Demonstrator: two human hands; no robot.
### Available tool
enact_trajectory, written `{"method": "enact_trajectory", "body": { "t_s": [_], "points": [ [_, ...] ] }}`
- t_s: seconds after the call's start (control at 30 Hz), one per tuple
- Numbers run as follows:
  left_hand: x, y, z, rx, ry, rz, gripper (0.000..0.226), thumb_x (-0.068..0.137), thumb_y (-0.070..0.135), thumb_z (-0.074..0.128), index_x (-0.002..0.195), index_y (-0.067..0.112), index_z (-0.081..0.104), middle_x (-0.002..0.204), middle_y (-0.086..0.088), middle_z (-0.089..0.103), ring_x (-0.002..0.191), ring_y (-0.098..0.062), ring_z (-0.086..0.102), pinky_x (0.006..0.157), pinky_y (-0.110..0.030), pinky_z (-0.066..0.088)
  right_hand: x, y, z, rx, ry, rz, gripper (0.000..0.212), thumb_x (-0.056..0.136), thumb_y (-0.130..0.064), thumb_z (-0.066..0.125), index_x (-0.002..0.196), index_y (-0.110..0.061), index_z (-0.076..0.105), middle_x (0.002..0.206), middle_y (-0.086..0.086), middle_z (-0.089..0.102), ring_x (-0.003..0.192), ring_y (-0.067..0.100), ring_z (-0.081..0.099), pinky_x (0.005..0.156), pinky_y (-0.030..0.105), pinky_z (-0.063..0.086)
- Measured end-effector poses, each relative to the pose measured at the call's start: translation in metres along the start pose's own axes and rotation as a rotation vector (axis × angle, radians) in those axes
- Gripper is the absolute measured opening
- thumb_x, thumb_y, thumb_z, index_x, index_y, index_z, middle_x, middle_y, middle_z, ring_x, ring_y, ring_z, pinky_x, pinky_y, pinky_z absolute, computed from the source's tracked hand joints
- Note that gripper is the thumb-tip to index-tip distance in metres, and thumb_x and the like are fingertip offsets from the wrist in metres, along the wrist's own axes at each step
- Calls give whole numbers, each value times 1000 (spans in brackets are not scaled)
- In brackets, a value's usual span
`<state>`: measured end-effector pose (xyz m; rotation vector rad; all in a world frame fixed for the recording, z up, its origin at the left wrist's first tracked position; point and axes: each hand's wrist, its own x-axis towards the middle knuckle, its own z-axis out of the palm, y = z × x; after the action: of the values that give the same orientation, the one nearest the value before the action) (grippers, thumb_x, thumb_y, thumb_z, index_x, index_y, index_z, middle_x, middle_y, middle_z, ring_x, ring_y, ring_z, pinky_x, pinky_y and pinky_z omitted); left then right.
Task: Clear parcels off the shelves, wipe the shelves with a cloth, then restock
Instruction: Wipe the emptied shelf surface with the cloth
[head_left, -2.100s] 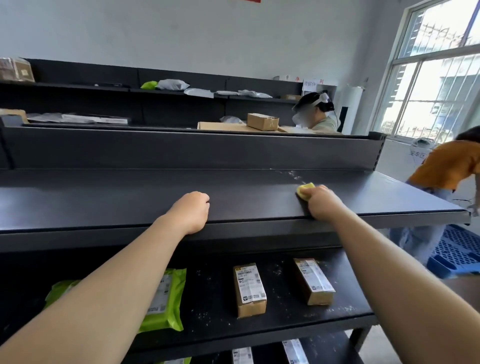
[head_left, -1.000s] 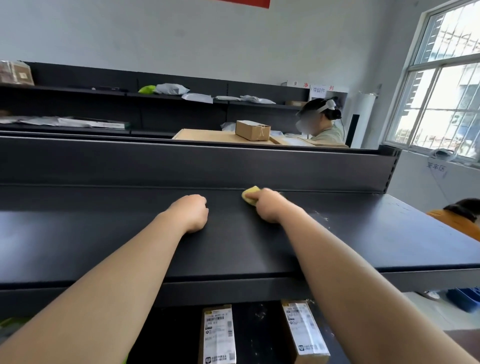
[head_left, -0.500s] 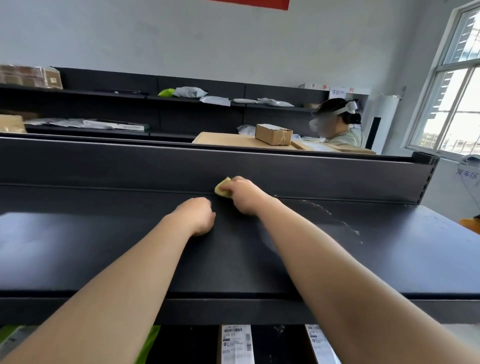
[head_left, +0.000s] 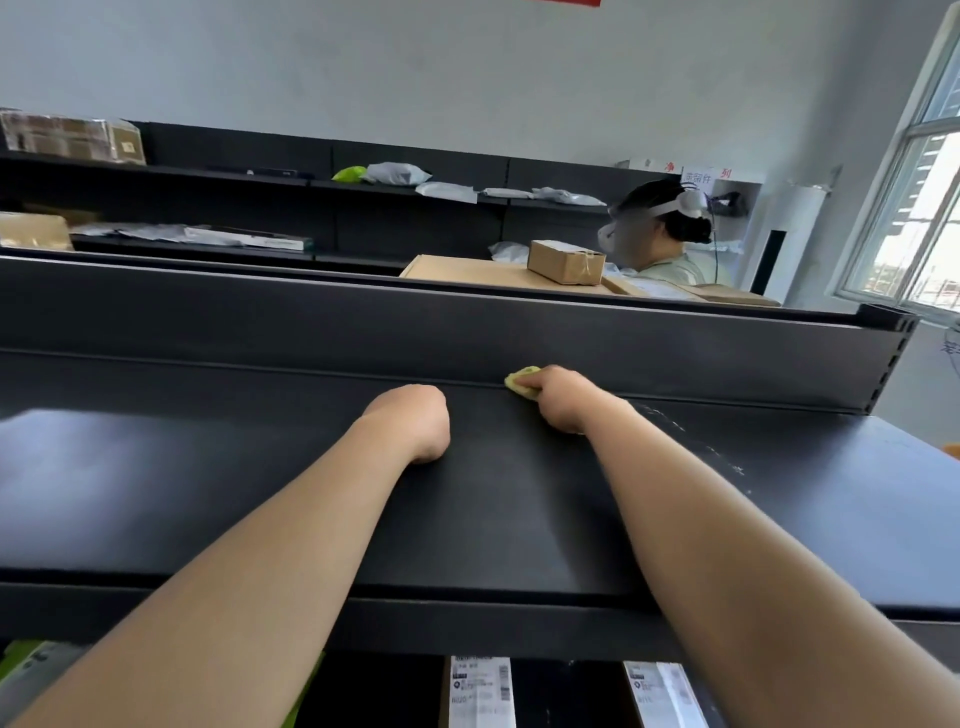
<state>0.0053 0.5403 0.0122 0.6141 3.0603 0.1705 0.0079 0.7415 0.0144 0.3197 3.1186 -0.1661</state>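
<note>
A black metal shelf (head_left: 208, 493) fills the middle of the view, bare of parcels. My right hand (head_left: 563, 397) presses a small yellow cloth (head_left: 522, 383) onto the shelf at its back edge, where the board meets the upright back panel (head_left: 363, 327). My left hand (head_left: 415, 428) rests as a fist on the shelf, a little left of the right hand and nearer to me. White dust streaks (head_left: 696, 441) mark the board right of my right arm. On the shelf below, two labelled parcels (head_left: 480, 693) (head_left: 662, 693) and a green bag (head_left: 21, 660) peek out.
A person in a white headset (head_left: 660, 228) stands behind the shelf unit beside cardboard boxes (head_left: 566, 262). Wall shelves (head_left: 260, 182) at the back hold bags and boxes. A window (head_left: 919, 208) is at the right.
My right hand swept the cloth left from the shelf's front edge to its back edge, then moved back to the right along that edge. My left fist stayed put. The camera rose.
</note>
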Motion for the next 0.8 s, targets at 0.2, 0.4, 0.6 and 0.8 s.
{"method": "enact_trajectory", "body": {
  "t_s": [0.2,0.4,0.6,0.8],
  "points": [
    [-6,11,0,21,-10,5,28,89,0,39,106,9,59,103,-5,57,92,-26,58,73,-30,46,-27,68,-14,13,-14,224,59,93,-5,40,143,-35,41,147,8,39,131,30,44,107,32,37],
    [-17,30,5,1,-11,93,28,93,7,39,112,9,60,114,-7,60,94,-25,58,77,-32,46,-50,76,-27,-95,29,356,35,95,-11,44,128,-7,54,136,15,52,122,35,50,101,41,45],
    [-31,63,11,11,-9,159,28,95,14,41,118,13,57,119,-5,58,105,-25,58,85,-34,49,-68,3,-10,46,23,54,46,88,5,37,127,-12,55,130,10,52,113,27,54,89,28,44],
    [-42,87,19,-35,-20,186,33,97,20,33,126,17,50,131,-7,46,115,-29,48,95,-39,43,-85,70,-8,51,34,221,53,86,3,37,135,-16,49,143,18,40,128,37,44,109,40,36]
  ]
}}
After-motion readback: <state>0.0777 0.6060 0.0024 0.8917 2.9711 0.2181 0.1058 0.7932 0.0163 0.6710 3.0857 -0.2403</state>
